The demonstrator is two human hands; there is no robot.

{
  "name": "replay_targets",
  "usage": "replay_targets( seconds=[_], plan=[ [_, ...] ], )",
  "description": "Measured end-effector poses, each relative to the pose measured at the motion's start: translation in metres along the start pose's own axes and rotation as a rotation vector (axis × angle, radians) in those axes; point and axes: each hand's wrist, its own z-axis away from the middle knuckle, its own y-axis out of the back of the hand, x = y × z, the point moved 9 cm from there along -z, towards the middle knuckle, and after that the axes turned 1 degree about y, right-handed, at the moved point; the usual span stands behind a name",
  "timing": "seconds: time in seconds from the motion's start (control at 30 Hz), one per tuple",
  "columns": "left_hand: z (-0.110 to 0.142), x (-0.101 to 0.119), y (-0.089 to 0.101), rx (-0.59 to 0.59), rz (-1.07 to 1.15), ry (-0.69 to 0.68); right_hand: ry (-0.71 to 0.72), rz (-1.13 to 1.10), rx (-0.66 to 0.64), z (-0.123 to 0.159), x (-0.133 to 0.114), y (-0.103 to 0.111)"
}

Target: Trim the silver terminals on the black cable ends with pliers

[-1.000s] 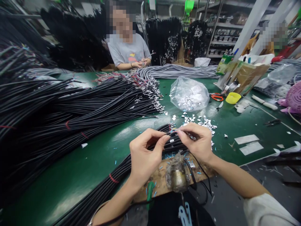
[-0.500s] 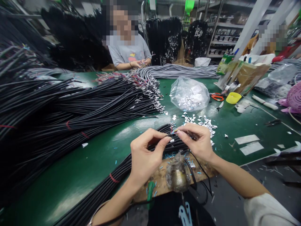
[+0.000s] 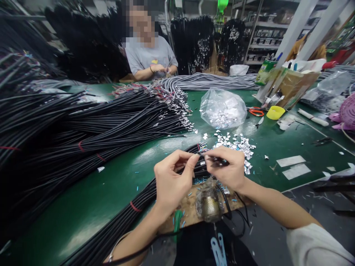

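Observation:
My left hand (image 3: 170, 181) pinches the end of a black cable (image 3: 194, 162) between thumb and forefinger. My right hand (image 3: 226, 168) is closed beside it, pinching the same cable end with a small silver metal terminal (image 3: 202, 163) at the fingertips. The two hands almost touch above the near edge of the green table (image 3: 111, 192). The cable belongs to a bundle of black cables (image 3: 122, 225) that runs from under my hands to the lower left. Loose silver terminals (image 3: 235, 144) lie scattered just beyond my right hand.
A large heap of black cables (image 3: 69, 125) fills the left. A clear bag of terminals (image 3: 223, 109) sits mid-table, grey cables (image 3: 210, 81) behind. A wooden board with a wrapped tool (image 3: 208, 203) lies below my hands. Another person (image 3: 149, 55) works opposite; scissors (image 3: 255, 112) and a yellow cup (image 3: 275, 112) lie right.
Both hands have stayed pinched on the cable end and drifted slightly down and closer together. The person opposite has drawn both hands in toward the chest.

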Motion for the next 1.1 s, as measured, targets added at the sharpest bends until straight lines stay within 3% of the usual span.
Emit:
replay_targets(
  seconds=[0.1, 0.3, 0.43, 0.57, 0.63, 0.7, 0.77, 0.83, 0.97, 1.03, 1.1],
  plan=[
    [0.0, 0.001, 0.0, 0.001, -0.024, -0.031, -0.071, -0.026, -0.001, -0.002, 0.006, 0.0],
    [0.0, 0.007, -0.007, -0.066, -0.144, -0.126, 0.001, 0.001, 0.015, -0.001, 0.005, -0.001],
    [-0.002, 0.0, -0.014, -0.158, -0.147, -0.066, 0.127, 0.069, 0.012, -0.002, -0.003, 0.001],
    [-0.012, -0.014, -0.004, -0.081, -0.064, 0.038, 0.155, -0.013, -0.092, -0.007, -0.007, 0.0],
    [-0.021, -0.023, 0.001, -0.069, -0.014, 0.06, 0.117, -0.01, -0.083, -0.012, -0.004, 0.008],
    [-0.029, -0.034, 0.002, -0.105, -0.099, 0.059, 0.054, 0.053, 0.02, -0.017, 0.003, 0.022],
    [-0.037, -0.048, 0.003, -0.124, -0.374, 0.031, -0.006, 0.133, 0.053, -0.018, 0.011, 0.028],
    [-0.042, -0.062, 0.004, -0.117, -0.615, 0.002, -0.046, 0.247, -0.126, -0.016, 0.02, 0.01],
    [-0.045, -0.086, 0.0, -0.153, -0.741, 0.022, -0.029, 0.621, -0.751, 0.017, 0.037, -0.051],
    [-0.048, -0.084, 0.003, -0.1, -0.729, 0.013, 0.001, 0.718, -0.89, 0.03, 0.039, -0.064],
    [-0.05, -0.075, 0.006, -0.032, -0.702, -0.007, 0.016, 0.735, -0.917, 0.034, 0.038, -0.069]
  ],
)
